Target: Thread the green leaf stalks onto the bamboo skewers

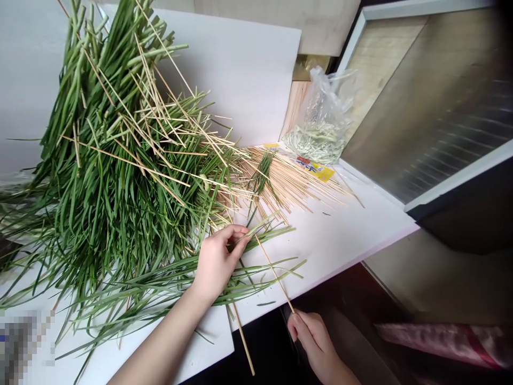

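My left hand (219, 254) reaches over the white table and pinches a garlic chive (266, 219) between thumb and forefinger. Below it, at the table's front edge, my right hand (315, 339) is closed around the lower end of a bamboo skewer (274, 272). The skewer slants up to the left, and its upper end meets the chive by my left fingertips; whether it goes through the stalk I cannot tell. Loose chives (160, 283) lie flat under my left wrist. A big heap of chives (120, 198) rises at the left, with several skewers scattered over it.
Many bamboo skewers (304, 184) lie fanned out behind my hands, with a short bunch of chives (262, 174) on them. A clear plastic bag (326, 117) of pale thin strands stands at the back. One skewer (242, 339) sticks out past the front edge. A framed panel (433, 107) stands right.
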Motion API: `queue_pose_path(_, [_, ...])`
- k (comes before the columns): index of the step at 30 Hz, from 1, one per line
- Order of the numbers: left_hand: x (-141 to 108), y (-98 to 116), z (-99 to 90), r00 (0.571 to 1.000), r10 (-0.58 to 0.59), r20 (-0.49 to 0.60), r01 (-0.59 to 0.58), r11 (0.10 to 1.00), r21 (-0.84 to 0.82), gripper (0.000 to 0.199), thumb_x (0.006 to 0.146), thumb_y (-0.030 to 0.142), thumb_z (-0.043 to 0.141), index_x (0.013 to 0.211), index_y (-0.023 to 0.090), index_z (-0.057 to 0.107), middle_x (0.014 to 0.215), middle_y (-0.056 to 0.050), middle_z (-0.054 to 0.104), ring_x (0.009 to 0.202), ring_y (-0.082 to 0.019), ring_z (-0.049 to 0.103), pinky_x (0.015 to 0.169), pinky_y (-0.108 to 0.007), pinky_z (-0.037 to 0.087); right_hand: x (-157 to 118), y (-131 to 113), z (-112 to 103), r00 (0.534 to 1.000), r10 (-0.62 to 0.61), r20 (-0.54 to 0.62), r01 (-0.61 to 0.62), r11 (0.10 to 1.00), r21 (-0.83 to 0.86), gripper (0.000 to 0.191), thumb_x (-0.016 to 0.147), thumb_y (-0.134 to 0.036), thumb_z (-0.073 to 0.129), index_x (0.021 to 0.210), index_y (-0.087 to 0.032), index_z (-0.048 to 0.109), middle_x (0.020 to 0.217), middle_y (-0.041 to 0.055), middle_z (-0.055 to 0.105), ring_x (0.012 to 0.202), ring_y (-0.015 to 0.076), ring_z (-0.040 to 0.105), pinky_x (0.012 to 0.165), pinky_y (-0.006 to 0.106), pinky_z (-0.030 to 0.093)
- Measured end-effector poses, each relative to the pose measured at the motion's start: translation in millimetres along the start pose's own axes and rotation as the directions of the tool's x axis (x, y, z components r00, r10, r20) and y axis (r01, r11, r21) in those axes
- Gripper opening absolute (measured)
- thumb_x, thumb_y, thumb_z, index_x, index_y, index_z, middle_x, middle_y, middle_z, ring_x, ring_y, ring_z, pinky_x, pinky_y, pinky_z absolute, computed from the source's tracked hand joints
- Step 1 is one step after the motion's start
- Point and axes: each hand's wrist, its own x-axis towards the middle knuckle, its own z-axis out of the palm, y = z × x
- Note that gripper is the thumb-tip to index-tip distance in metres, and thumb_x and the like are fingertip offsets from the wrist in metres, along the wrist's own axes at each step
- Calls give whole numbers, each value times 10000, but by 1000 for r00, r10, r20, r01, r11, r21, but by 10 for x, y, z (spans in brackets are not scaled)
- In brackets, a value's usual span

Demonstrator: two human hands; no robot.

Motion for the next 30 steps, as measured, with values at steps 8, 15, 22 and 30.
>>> queue_pose_path(8, [-15,26,10,999,42,-6,-42,999,18,131,919,287,639,899,198,732,894,-21,779,712,-152,689,674,-253,533,-10,19,-10,1000,9,6,-9,1000,17,519,1102,-448,326,652,-215,438,587,-30,393,538,153,392,545,286,286])
queue_pose_path(15, [-11,9,7,997,78,-15,-77,997,18,129,924,287,646,871,203,728,886,-31,780,768,-178,709,723,-283,542,13,5,-10,1000,-16,6,16,1000,13,511,1104,-427,327,651,-215,432,588,-32,394,534,151,392,549,287,290])
queue_pose_path(22, [-33,33,18,986,163,-39,-162,986,34,117,926,237,642,844,203,718,874,-37,778,816,-193,724,764,-302,555,8,2,-10,1000,-23,-1,23,1000,14,515,1105,-435,327,650,-216,430,588,-32,392,532,149,392,543,287,288])
queue_pose_path(30, [-48,31,24,991,131,-11,-131,991,10,105,920,215,652,840,196,716,871,-32,770,816,-185,719,767,-290,543,11,16,-6,1000,-27,-15,27,1000,3,509,1105,-431,327,658,-216,439,584,-35,388,526,148,388,538,283,284])
